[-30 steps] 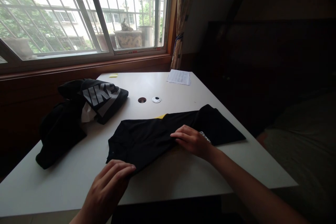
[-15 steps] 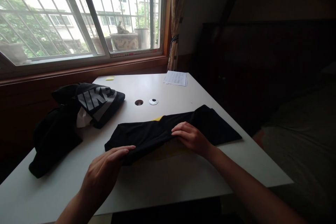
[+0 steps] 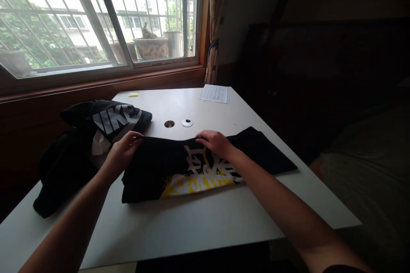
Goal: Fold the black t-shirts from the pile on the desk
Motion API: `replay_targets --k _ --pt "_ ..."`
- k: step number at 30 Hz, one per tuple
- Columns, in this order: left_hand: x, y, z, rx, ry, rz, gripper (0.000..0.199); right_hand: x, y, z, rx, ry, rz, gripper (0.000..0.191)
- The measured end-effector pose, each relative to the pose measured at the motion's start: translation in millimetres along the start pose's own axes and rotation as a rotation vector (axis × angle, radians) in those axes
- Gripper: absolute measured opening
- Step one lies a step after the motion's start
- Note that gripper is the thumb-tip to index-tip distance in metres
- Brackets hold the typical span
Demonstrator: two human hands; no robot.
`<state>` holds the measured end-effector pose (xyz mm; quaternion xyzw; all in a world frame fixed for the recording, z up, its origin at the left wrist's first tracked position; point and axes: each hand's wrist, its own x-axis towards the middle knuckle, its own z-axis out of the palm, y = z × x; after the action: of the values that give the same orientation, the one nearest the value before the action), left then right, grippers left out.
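Observation:
A black T-shirt [image 3: 150, 170] with a white and yellow print lies folded into a long strip across the white table [image 3: 185, 230]. My left hand [image 3: 126, 147] pinches its far edge near the left end. Farther right along the same edge, my right hand [image 3: 215, 141] grips the cloth between thumb and fingers. Part of the print is covered by my right wrist and forearm. The shirt's right end lies flat, past my right hand.
A heap of dark clothing [image 3: 67, 162] with a grey logo lies on the left. Beyond the shirt are a round hole [image 3: 169, 124] in the tabletop, its cover [image 3: 187, 123], some papers [image 3: 214, 94] and a yellow note [image 3: 133, 94]. A barred window [image 3: 153, 17] stands behind.
Both hands have moved from the shirt's near side to its far edge. The near flap has been turned away from me, and the white and yellow print now shows.

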<state>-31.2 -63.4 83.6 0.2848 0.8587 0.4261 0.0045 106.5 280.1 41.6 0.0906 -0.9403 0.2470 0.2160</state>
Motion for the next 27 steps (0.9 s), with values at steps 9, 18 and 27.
replay_targets --k 9,18,27 --pt "34 -63 21.4 -0.006 -0.22 -0.228 0.063 4 57 15 -0.071 -0.106 0.228 0.023" --pt "-6 -40 -5.0 -0.285 -0.456 -0.37 0.1 -26 89 -3 -0.115 -0.081 0.208 0.015" --pt "-7 -62 -7.2 0.266 -0.255 -0.103 0.072 -33 85 9 -0.206 0.066 0.168 0.014"
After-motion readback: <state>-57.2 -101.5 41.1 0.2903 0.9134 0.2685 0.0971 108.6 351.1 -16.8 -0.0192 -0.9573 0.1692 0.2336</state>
